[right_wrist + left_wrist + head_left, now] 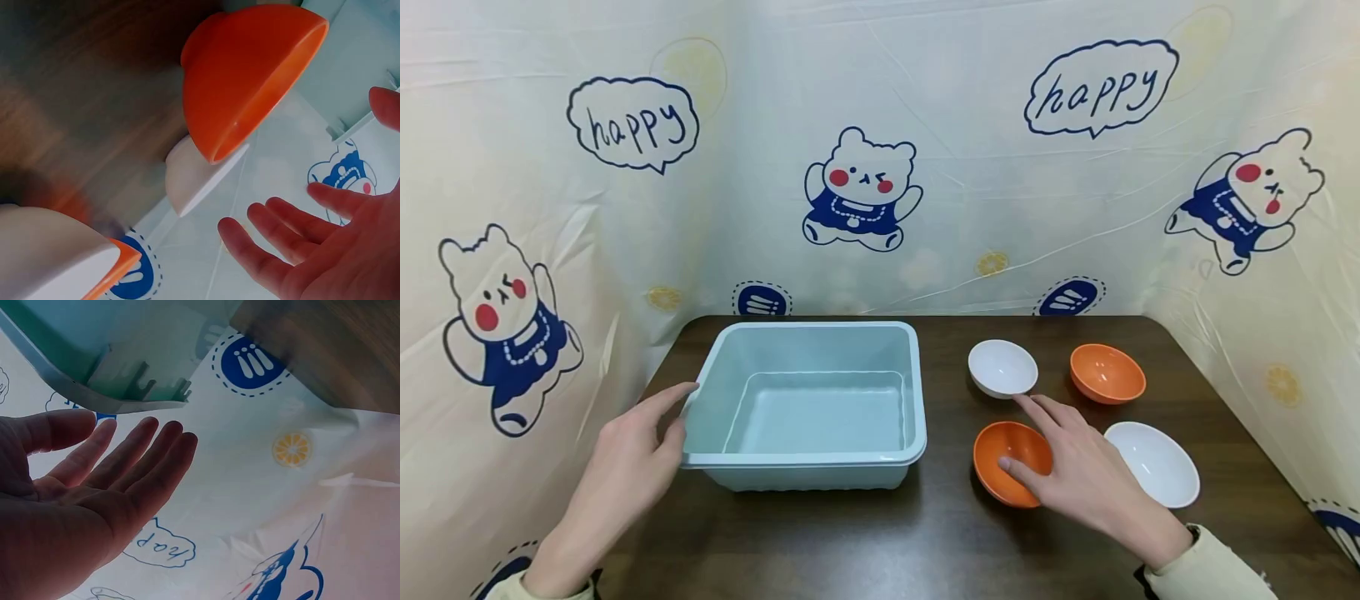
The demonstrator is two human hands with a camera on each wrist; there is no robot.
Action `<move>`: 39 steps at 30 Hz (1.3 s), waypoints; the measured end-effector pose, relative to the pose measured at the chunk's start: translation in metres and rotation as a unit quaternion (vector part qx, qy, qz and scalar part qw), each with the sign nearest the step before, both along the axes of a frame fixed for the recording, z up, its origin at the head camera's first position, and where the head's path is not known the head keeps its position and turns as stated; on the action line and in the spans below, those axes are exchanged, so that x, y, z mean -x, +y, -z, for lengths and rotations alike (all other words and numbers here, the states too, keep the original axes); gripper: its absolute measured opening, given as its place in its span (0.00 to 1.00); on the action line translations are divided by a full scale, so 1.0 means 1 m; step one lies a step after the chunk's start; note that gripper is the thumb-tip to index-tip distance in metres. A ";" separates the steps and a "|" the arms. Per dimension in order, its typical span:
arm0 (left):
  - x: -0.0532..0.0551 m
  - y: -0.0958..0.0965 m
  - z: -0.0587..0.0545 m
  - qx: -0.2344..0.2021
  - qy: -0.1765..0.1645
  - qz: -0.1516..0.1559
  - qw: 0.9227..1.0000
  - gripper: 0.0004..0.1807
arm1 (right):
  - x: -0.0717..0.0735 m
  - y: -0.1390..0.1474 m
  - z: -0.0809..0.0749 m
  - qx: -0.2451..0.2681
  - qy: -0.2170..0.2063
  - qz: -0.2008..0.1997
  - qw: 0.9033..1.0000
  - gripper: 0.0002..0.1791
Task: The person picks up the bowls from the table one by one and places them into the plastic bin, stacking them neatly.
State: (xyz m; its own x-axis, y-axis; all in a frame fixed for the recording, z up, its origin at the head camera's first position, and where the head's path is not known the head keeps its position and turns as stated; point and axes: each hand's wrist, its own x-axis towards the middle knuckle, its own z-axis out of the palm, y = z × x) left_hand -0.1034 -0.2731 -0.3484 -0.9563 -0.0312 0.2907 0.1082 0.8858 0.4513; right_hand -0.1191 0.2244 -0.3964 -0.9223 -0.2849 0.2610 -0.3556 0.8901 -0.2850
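A light blue plastic basin (805,459) stands on the table's left half, with nothing inside. By its left rim is my left hand (628,454), fingers extended; in the left wrist view the hand (94,494) lies just beside the basin wall (37,359), and contact is unclear. Over the near orange bowl (996,454) hovers my right hand (1086,467), thumb and fingers spread. The right wrist view shows that hand (331,244) apart from the orange bowl (244,81), holding nothing. Behind this bowl sits a small white bowl (1002,367).
Another orange bowl (1107,372) is at the back right, with a second white bowl (1161,467) in front of it, partly behind the right hand. Patterned cloth (865,275) hangs around the back and sides of the dark wooden table (850,542).
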 end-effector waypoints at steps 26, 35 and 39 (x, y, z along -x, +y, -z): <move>-0.001 -0.011 0.008 -0.052 -0.051 -0.006 0.997 0.23 | -0.007 0.013 0.020 0.025 -0.053 -0.022 0.998 0.56; 0.003 -0.021 0.012 -0.097 -0.088 0.012 0.991 0.23 | -0.006 0.020 0.027 0.055 -0.110 -0.038 0.992 0.59; 0.004 -0.023 0.014 -0.116 -0.100 0.015 0.988 0.23 | -0.004 0.021 0.026 0.060 -0.139 -0.039 0.988 0.59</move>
